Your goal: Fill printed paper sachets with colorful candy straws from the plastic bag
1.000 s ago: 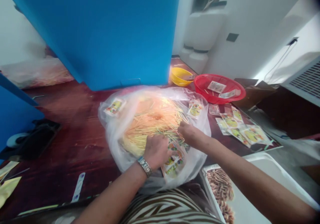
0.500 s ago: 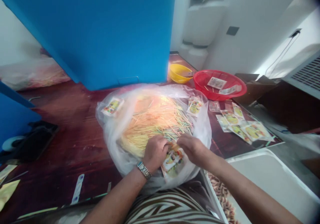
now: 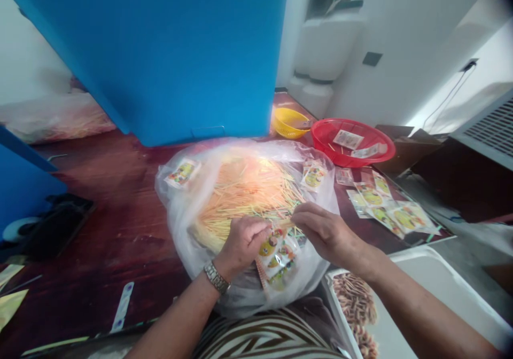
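A clear plastic bag (image 3: 180, 225) lies open before me, full of thin yellow, orange and green sticks (image 3: 256, 185). My left hand (image 3: 244, 241), with a metal watch on its wrist, pinches the upper left edge of a printed packet (image 3: 278, 260) at the bag's near side. Just right of the packet's top, my right hand (image 3: 323, 231) is closed, fingertips together at a small yellowish piece too blurred to name. More printed packets lie on the bag's left (image 3: 183, 173) and right (image 3: 313, 176) sides.
A blue panel (image 3: 200, 54) stands behind the bag. At the back right are a yellow basket (image 3: 289, 124) and a red basket (image 3: 352, 158), with loose packets (image 3: 404, 217) nearby. A white tray (image 3: 433, 289) holding twisted brownish pieces (image 3: 355, 300) sits at the lower right.
My right hand has moved slightly right and away from the packet's top. My left hand has shifted a little left, and more of the packet shows between the hands.
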Demonstrator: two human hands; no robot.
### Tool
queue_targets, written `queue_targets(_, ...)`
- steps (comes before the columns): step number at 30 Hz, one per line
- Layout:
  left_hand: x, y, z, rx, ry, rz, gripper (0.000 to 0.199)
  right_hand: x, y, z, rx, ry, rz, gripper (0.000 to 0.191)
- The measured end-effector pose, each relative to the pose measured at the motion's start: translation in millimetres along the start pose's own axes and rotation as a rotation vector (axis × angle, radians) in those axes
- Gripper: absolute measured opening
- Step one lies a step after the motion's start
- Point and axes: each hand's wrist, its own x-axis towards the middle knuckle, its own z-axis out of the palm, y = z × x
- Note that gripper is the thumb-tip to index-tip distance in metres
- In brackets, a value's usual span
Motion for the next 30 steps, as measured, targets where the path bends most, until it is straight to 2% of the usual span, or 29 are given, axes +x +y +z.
queue_targets(5,-3.6,-0.5,4.2,0.000,0.063,0.081,0.023,17.6,-13.9,-3.5,0.031,-0.216,-0.034,0.022)
queue_targets(8,-6.5,-3.9,5.6,-0.115,0.144,0.125,0.023,24.3,-24.0,-14.4,-0.010,-0.266,-0.048,0.025)
queue_targets(10,-8.4,-5.6,4.0,-0.194,0.205,0.129,0.024,23.5,-30.3,-24.6,-0.117,-0.187,-0.061,0.032)
queue_targets(12,-9.0,-4.9,0.8,-0.247,0.266,0.128,0.024,19.4,-36.4,-31.6,-0.234,-0.024,-0.034,0.042)
queue_targets(14,-7.6,-1.3,-1.7,-0.268,0.299,0.147,0.025,14.0,-42.1,-29.9,-0.291,0.084,0.009,0.048)
queue_targets(18,-2.0,8.0,3.5,-0.251,0.301,0.223,0.026,4.4,-41.9,-3.3,-0.296,0.064,0.014,0.051)
queue_targets(21,-2.6,8.0,13.8,-0.177,0.229,0.136,0.033,0.1,-12.6,5.2,-0.374,0.139,0.053,0.042)
queue_targets(24,-9.1,2.3,22.1,0.043,-0.025,0.104,0.025,2.8,46.1,-12.8,-0.484,0.197,0.265,0.031)
queue_targets(26,-14.1,-1.1,26.0,0.185,-0.188,0.135,0.015,9.5,91.5,-29.9,-0.594,0.128,0.474,0.031)
queue_targets(27,-16.2,-2.3,27.7,0.232,-0.233,0.144,0.013,13.9,112.0,-36.7,-0.637,0.070,0.586,0.031)
queue_targets(28,-17.9,-3.2,29.3,0.263,-0.258,0.148,0.013,18.8,129.4,-41.2,-0.671,-0.008,0.682,0.032)
queue_targets(30,-20.0,-4.5,32.1,0.286,-0.271,0.150,0.014,28.9,150.3,-41.4,-0.714,-0.108,0.777,0.032)
